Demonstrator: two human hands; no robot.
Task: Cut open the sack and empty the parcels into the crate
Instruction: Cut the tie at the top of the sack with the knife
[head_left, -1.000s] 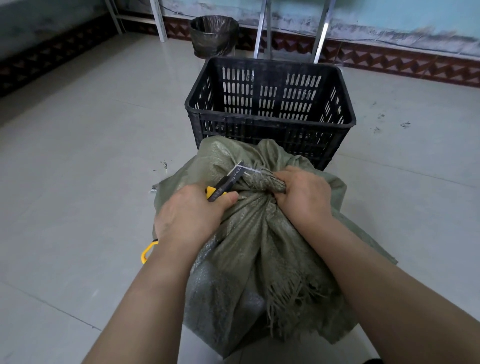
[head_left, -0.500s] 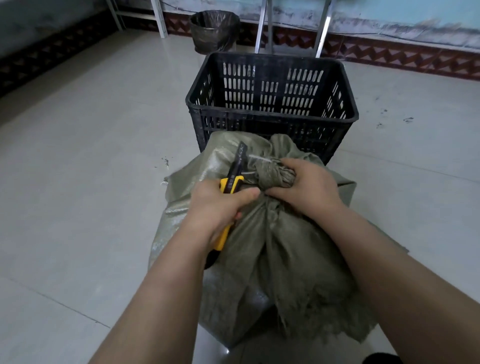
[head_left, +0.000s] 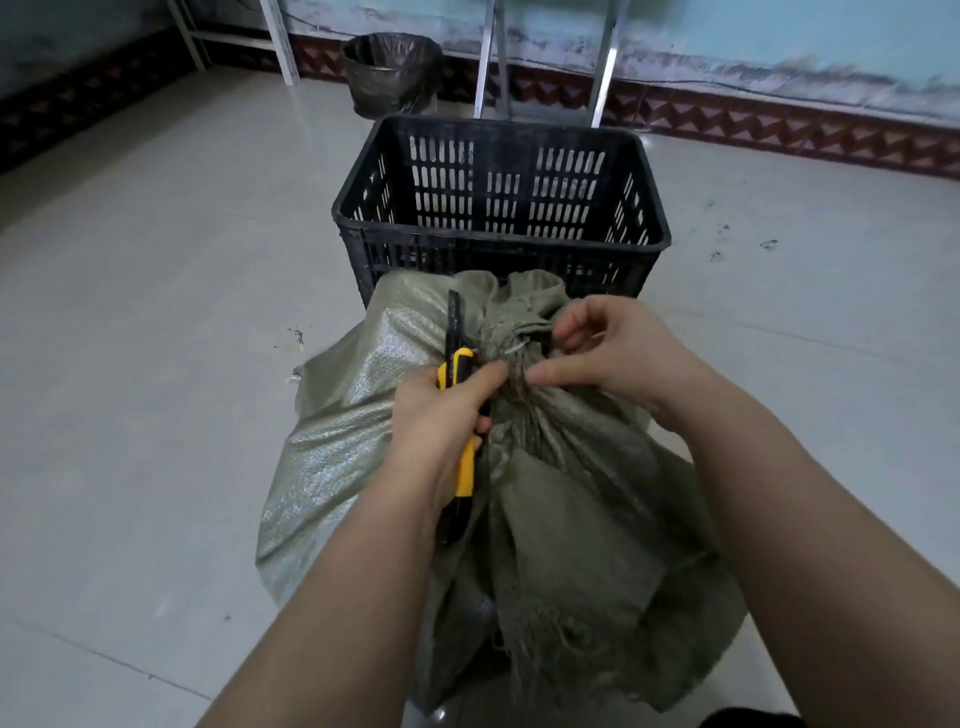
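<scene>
Left grip (head_left: 436, 426) clenched round knife (head_left: 459, 361), blade upright beside tied sack neck (head_left: 511, 343); right grip (head_left: 618, 358) pinching neck

head-worn view, looking down, close

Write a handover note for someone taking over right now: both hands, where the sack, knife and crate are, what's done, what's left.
Sack stands in front of the crate; no parcels visible in the crate.
Left hand grips the utility knife, blade up beside the bunched neck.
Right hand: fingers curled at that neck; hold unclear.
Done: sack not visibly opened.
Left: cut it open, empty parcels into crate.
</scene>
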